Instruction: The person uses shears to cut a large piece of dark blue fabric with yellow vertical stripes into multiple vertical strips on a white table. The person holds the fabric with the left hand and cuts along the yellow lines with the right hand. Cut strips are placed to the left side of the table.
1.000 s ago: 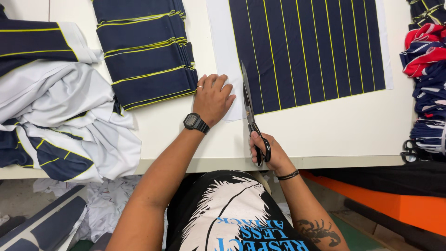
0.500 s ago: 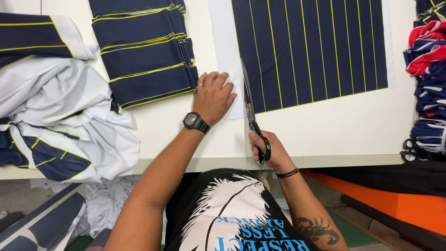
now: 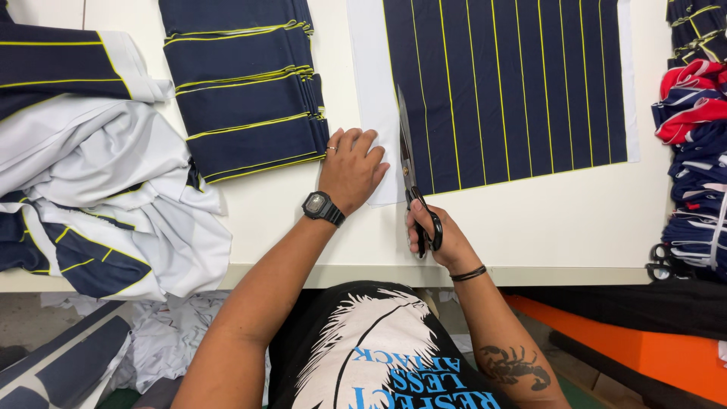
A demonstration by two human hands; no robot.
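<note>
A navy fabric panel with yellow stripes (image 3: 515,83) lies flat on the white table (image 3: 545,227), with a white margin (image 3: 371,91) along its left side. My right hand (image 3: 435,235) grips black-handled scissors (image 3: 409,163); the blades point away from me along the panel's left edge, between the navy part and the white margin. My left hand (image 3: 350,170), with a black wristwatch and a ring, presses flat on the white margin just left of the blades.
A stack of cut navy striped pieces (image 3: 246,91) lies left of my left hand. Crumpled white and navy fabric (image 3: 91,197) covers the table's left end. Folded red and navy cloth (image 3: 693,151) is piled at the right edge, with another pair of scissors (image 3: 666,261) below it.
The scissors have moved a little farther up the panel's left edge, and my left hand has stayed pressed on the white margin.
</note>
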